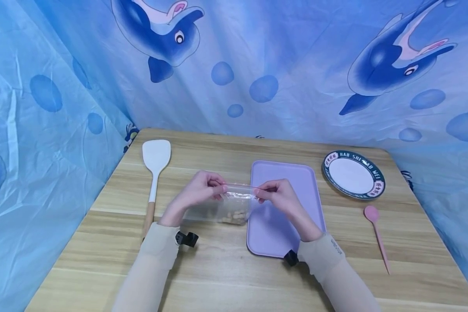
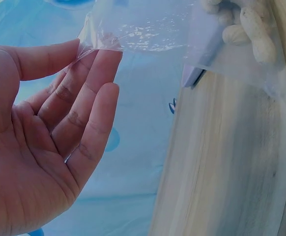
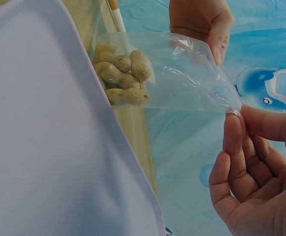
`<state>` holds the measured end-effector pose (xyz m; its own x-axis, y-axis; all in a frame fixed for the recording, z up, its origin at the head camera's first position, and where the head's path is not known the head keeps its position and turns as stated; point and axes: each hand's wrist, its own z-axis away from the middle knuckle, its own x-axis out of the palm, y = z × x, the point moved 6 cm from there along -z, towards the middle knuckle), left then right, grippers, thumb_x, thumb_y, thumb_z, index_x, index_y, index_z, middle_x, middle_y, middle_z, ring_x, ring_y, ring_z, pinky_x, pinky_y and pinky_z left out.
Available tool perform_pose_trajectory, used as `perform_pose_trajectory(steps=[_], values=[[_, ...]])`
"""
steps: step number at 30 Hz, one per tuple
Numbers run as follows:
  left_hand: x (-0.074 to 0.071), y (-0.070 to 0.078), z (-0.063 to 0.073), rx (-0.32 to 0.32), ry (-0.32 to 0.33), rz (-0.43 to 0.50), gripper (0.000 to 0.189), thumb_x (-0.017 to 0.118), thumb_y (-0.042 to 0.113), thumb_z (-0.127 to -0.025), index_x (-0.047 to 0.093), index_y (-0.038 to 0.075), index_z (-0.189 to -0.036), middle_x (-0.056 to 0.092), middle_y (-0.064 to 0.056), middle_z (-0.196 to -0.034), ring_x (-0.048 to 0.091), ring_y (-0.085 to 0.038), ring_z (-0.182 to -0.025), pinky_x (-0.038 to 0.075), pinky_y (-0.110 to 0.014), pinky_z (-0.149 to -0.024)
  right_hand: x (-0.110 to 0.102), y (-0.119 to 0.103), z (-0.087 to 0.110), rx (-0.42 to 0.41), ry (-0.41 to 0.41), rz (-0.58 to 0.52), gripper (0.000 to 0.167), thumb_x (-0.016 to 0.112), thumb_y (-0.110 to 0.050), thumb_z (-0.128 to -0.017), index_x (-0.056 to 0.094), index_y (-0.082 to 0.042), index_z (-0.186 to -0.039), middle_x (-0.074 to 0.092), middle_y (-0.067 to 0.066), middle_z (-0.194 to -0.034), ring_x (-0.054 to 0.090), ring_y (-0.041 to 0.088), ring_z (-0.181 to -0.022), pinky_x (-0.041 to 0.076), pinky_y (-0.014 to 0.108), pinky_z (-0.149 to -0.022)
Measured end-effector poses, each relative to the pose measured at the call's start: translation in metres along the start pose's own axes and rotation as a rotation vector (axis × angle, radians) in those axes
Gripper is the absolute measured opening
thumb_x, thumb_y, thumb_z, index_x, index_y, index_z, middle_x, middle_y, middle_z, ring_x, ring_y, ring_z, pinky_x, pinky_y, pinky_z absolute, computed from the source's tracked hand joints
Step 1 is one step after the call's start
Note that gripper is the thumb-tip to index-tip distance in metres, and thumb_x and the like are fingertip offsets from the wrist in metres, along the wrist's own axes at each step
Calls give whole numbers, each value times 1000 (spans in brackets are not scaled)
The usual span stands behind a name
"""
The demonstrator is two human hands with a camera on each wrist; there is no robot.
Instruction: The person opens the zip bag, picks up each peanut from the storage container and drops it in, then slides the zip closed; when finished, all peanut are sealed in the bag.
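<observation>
A clear zip bag (image 1: 238, 203) hangs between both hands, with several unshelled peanuts (image 3: 123, 73) gathered at its bottom. My left hand (image 1: 203, 188) pinches one top corner between thumb and fingers; the left wrist view shows that hand (image 2: 59, 113) with the clear film at its fingertips. The opposite top corner is pinched by my right hand (image 1: 277, 193), seen close in the right wrist view as the hand (image 3: 261, 167) at the lower right. A reddish line runs along the bag's top edge. Below and to the right lies a purple tray (image 1: 269, 236), partly covered by the right hand.
A white spatula (image 1: 156, 156) with a wooden handle lies at the left of the wooden table (image 1: 210, 277). Toward the right are a plate (image 1: 351, 175) with a dark green patterned rim and a pink spoon (image 1: 377, 229). Blue dolphin-print cloth (image 1: 234, 56) hangs behind.
</observation>
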<state>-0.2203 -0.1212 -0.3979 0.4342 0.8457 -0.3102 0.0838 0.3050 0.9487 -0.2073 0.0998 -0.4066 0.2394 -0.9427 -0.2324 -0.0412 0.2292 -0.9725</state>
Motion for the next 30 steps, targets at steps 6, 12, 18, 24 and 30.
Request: perform_pose_trajectory(steps=[6, 12, 18, 24, 30], values=[[-6, 0, 1, -16, -1, 14, 17, 64, 1, -93, 66, -11, -104, 71, -17, -87, 71, -34, -73, 60, -48, -73, -1, 0, -2, -10, -9, -6, 17, 72, -4, -89, 73, 11, -94, 72, 9, -73, 66, 14, -63, 55, 32, -71], [-9, 1, 3, -25, 1, 26, 14, 63, 0, -94, 65, -12, -101, 70, -18, -86, 70, -28, -72, 59, -50, -75, 1, -2, -2, -22, -16, -2, 16, 72, -4, -89, 73, 11, -94, 72, 10, -74, 67, 14, -64, 56, 34, -72], [-10, -1, 3, -30, -9, 37, 14, 61, -1, -95, 64, -12, -102, 69, -22, -86, 70, -35, -75, 58, -54, -76, 5, -11, 2, -61, -12, 62, 13, 72, -4, -90, 74, 9, -92, 71, 11, -73, 66, 16, -65, 52, 26, -66], [-10, 2, 5, -36, -5, 20, 12, 60, -2, -96, 65, -10, -102, 68, -22, -88, 69, -32, -74, 58, -54, -76, 4, -12, 3, -68, 6, 86, 15, 71, -6, -91, 74, 8, -96, 72, 12, -79, 68, 19, -67, 54, 27, -69], [-11, 5, 6, -26, 18, -18, 11, 62, 0, -96, 66, -8, -101, 68, -21, -87, 69, -30, -72, 58, -54, -74, 5, -8, -2, -68, -31, 122, 16, 71, -8, -92, 74, 5, -100, 73, 15, -84, 68, 20, -72, 54, 27, -69]])
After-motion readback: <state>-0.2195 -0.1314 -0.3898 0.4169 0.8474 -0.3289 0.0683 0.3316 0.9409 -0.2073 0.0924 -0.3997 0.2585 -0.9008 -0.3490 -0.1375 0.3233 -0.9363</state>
